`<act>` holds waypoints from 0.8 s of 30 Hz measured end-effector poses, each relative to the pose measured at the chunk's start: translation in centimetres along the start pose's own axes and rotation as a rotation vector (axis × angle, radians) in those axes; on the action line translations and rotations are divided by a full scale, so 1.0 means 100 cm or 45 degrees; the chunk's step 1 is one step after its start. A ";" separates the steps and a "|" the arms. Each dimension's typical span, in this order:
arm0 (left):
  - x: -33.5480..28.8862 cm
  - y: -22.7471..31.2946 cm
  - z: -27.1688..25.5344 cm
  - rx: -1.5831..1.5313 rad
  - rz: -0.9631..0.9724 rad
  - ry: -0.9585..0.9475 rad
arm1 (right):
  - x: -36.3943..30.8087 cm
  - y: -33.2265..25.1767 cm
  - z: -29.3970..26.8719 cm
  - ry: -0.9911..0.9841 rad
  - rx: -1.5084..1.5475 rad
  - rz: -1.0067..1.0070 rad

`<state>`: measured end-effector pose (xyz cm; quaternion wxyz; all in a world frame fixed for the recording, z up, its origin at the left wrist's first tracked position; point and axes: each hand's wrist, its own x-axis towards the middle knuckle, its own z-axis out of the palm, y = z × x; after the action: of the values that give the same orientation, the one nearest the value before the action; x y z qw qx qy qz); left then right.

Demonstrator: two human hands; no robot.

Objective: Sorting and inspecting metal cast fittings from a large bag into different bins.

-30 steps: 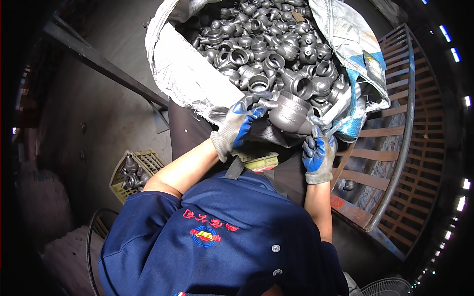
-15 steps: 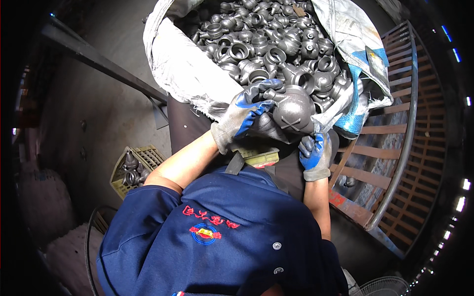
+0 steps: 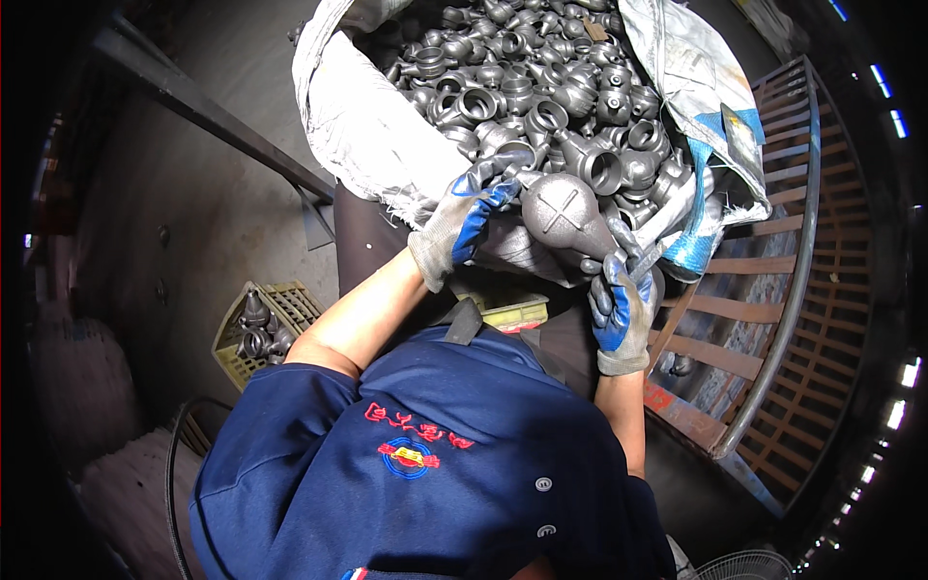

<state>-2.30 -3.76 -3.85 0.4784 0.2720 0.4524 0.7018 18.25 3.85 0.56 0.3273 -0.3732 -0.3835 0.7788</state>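
Note:
A grey metal casting (image 3: 561,213), rounded with a raised cross on its face and stubs at its ends, is held between my two gloved hands at the near edge of a white woven bulk bag (image 3: 362,126). My left hand (image 3: 466,220) is closed on the stub at its upper left. At its lower right end, the thumb and fingers of my right hand (image 3: 621,302) pinch the other tip. Both gloves are grey with blue palms. Behind, the bag is filled with similar hollow castings (image 3: 517,92), several showing round open mouths.
A yellow plastic crate (image 3: 229,338) with a few castings stands at the lower left. Part of another yellow crate (image 3: 514,316) shows beneath the bag. A slatted rack with a metal rail (image 3: 810,193) runs along the right. One steel beam (image 3: 217,126) slants at left; a fan (image 3: 744,565) is at bottom right.
The casting has turned so its crossed face points up toward me, with its narrow end to the lower right. My right hand has risen slightly and its fingers have shifted onto that end.

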 end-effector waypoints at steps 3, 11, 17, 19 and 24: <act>0.001 -0.001 -0.002 0.044 0.073 0.004 | -0.003 -0.004 0.006 -0.026 -0.087 -0.026; -0.002 -0.003 -0.003 0.035 -0.012 0.037 | 0.002 -0.002 0.002 -0.080 -0.155 -0.087; -0.002 -0.011 -0.008 0.144 -0.132 0.076 | 0.008 0.006 -0.002 0.075 -0.168 -0.218; 0.000 -0.028 -0.017 0.283 0.036 0.008 | 0.009 0.008 -0.005 0.072 -0.201 -0.235; 0.000 -0.026 -0.013 0.152 -0.173 0.003 | 0.005 0.005 -0.006 0.049 -0.235 -0.275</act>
<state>-2.29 -3.91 -6.72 0.5074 0.2677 0.5113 0.6399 18.37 4.25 -0.27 0.3808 -0.3730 -0.4850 0.6933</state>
